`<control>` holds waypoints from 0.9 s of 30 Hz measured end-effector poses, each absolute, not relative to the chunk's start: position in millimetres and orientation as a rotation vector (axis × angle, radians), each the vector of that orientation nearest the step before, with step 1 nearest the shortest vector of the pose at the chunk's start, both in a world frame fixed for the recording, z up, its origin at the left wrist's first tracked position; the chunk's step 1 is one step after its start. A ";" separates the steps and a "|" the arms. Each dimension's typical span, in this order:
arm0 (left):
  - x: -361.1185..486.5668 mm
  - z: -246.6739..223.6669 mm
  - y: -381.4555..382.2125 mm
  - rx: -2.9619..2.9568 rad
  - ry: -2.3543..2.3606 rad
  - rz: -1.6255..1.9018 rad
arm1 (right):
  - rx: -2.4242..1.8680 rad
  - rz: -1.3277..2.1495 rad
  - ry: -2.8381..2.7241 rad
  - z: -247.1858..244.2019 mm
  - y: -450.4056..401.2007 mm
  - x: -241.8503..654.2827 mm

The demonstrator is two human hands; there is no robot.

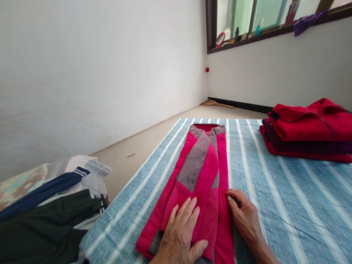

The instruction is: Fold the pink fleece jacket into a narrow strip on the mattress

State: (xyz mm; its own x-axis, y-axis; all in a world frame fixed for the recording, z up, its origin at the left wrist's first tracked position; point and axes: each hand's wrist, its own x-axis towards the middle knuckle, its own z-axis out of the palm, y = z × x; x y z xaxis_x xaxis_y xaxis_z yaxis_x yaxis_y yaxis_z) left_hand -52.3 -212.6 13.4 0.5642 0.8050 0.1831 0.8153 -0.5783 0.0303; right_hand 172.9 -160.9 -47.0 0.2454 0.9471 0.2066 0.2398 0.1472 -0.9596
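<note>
A pink and grey jacket point(207, 172) lies on the striped cover, its sides folded inward into a long narrow strip. Its grey collar is at the far end, and a sleeve lies along the front. My left hand point(180, 231) rests flat on the near part of the jacket, fingers stretched out and thumb apart. At the jacket's right edge is my right hand point(246, 218), its thumb and forefinger pinched together on the fabric there. The near end of the jacket is partly hidden by my left hand and cut off by the frame.
The blue striped cover point(247, 165) spreads under the jacket. A stack of folded red and dark purple clothes point(310, 128) sits at the right. Loose clothes point(52, 216) are heaped at the lower left. A white wall point(110, 73) runs along the left, beyond a strip of floor.
</note>
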 end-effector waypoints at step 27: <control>-52.1 8.0 -208.5 -2.677 -1.401 -0.368 | -1.344 0.755 -1.224 -38.8 -157.6 172.8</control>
State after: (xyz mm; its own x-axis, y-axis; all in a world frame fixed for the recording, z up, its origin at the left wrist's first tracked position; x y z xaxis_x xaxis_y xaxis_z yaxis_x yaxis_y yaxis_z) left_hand -52.1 -208.5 8.0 0.5481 0.7960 0.2568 0.8196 -0.5724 0.0251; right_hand 172.8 -157.6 -38.8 0.2597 0.9425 0.2103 0.2355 0.1494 -0.9603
